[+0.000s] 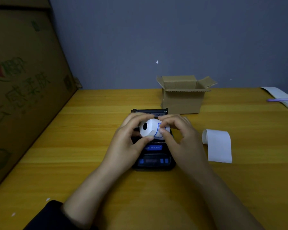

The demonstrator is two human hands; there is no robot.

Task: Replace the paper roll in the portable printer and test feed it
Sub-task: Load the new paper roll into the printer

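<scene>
1. Both hands hold the new roll (148, 128) just above the printer (154, 153), whose lid (149, 111) stands open at the far end.
2. The left hand (128, 138) cups the roll's end, thumb pressed under it.
3. The right hand (178, 135) pinches the blue-edged sticker (158, 130) on the roll's side between thumb and forefinger.
4. Step in hand, I'd say: freeing the paper's sealed end before loading.
5. Next: peel it off cleanly, then seat the roll in the printer's bay.
6. The old strip (218, 145) lies right of the printer; a box (183, 100) sits beyond it.
</scene>
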